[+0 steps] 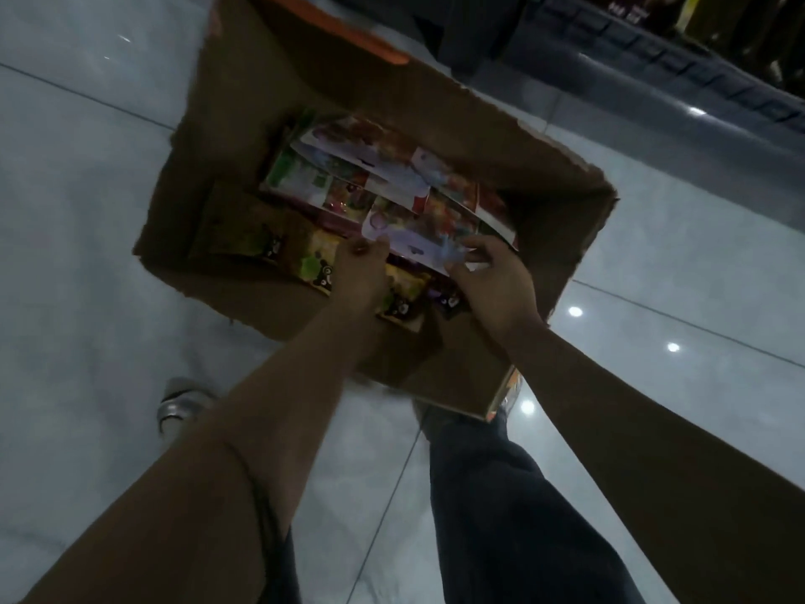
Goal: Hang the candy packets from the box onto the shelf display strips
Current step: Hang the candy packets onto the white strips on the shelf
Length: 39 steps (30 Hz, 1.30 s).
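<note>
Printing on the candy packets is blurring beyond reading — no brand legible. Both hands are reaching into the cardboard box on the tiled floor. Left hand and right hand are each pinching the near edge of the top packet; its underside is staying hidden.

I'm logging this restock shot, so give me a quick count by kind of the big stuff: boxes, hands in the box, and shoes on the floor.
Cardboard box: 1
Hands in the box, left hand and right hand, both on the top candy packet: 2
Shoes, one grey shoe: 1
Total: 4
</note>
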Tool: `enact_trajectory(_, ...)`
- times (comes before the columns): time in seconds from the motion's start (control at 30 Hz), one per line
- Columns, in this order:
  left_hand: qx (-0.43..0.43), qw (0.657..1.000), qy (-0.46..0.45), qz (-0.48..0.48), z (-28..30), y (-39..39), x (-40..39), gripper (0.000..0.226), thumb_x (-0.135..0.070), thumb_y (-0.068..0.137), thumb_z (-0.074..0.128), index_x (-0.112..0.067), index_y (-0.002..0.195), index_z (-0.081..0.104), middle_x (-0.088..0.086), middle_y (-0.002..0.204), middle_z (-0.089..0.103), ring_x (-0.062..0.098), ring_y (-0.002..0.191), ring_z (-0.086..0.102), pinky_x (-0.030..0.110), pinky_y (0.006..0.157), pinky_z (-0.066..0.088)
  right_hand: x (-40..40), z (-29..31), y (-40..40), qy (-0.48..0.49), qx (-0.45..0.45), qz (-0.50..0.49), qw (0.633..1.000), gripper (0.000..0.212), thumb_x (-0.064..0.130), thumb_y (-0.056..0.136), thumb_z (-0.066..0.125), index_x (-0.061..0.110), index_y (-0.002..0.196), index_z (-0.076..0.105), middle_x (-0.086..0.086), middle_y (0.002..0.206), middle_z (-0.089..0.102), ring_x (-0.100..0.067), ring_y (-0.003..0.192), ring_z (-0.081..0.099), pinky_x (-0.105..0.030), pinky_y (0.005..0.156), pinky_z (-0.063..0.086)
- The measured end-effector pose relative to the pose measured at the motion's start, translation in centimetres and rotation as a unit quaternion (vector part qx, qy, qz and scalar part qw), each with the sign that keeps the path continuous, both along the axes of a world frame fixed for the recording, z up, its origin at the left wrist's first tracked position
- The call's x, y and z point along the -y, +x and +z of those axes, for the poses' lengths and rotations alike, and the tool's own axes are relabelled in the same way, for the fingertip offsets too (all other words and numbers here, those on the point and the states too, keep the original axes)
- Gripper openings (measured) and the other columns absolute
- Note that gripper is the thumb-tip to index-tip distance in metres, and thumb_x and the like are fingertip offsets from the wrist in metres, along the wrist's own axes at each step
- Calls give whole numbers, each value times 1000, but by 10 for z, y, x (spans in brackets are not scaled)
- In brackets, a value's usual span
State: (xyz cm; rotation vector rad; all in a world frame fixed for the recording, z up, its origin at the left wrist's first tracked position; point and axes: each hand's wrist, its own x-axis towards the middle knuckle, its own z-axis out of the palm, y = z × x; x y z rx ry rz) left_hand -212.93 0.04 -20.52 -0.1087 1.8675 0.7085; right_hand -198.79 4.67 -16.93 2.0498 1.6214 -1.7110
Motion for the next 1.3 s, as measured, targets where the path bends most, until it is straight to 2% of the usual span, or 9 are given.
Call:
enact_trajectory(0.13,72,994,9,80,-21,14,-8,35,-23,93,57,-3,121,53,8,102,60,20,85,61,36,80,53,-12,-22,4,-1,41,26,999,38,27,90,59,19,127,51,-2,128,52,-5,96,53,-7,61,37)
enact_trajectory(0.3,74,981,-18,179,-35,32,-14,18,-26,93,57,-13,82,63,8,86,65,21,80,63,33,76,51,-15,-34,9,-19,63,49,997,39,24,92,56,13,129,48,-6,130,53,-20,117,51,-22,81,38)
enact_trajectory(0.43,53,974,-77,208,-37,35,-28,38,-23,98,48,-12,134,45,9,106,63,26,96,61,30,76,44,-18,-44,13,-52,65,57,995,43,26,94,53,16,134,43,-3,126,54,-15,108,54,-15,71,38)
enact_trajectory(0.47,-16,993,-89,72,-31,37,-30,45,-24,99,46,-16,141,36,11,115,61,28,105,59,30,79,42,-18,-45,12,-62,59,57,995,44,27,94,53,17,135,41,-2,125,55,-12,102,53,-11,63,37)
enact_trajectory(0.63,56,973,-57,217,-31,39,-32,24,-25,90,63,-3,99,63,6,75,57,13,61,55,11,37,39,-15,-51,7,-61,43,46,996,41,22,94,53,15,134,44,-2,130,53,-7,103,52,2,54,38)
enact_trajectory(0.83,39,973,-21,228,-29,34,-26,22,-20,88,66,-11,71,56,6,70,58,17,64,55,27,58,47,-9,-44,0,-72,20,-59,995,38,13,92,55,16,129,52,-3,131,54,-16,114,55,-30,89,51)
enact_trajectory(1.0,38,977,31,206,-17,33,-10,16,-24,94,58,-13,82,58,6,84,62,18,79,59,28,70,50,-2,-34,-3,-50,9,-92,994,34,4,90,56,11,124,54,-2,116,59,-10,96,56,-3,55,44)
enact_trajectory(1.2,40,981,31,187,-8,24,-2,21,-32,95,54,-14,92,62,0,74,57,16,71,55,27,64,47,11,-24,-7,24,57,-36,997,28,17,89,60,19,117,57,-1,120,59,-5,85,55,-7,59,36)
enact_trajectory(1.3,41,978,67,195,-7,19,-7,19,-32,95,54,-19,85,63,-2,81,59,17,82,56,35,79,47,-1,-27,-14,86,80,0,993,28,24,89,62,20,116,60,-3,125,52,2,78,49,-4,60,31)
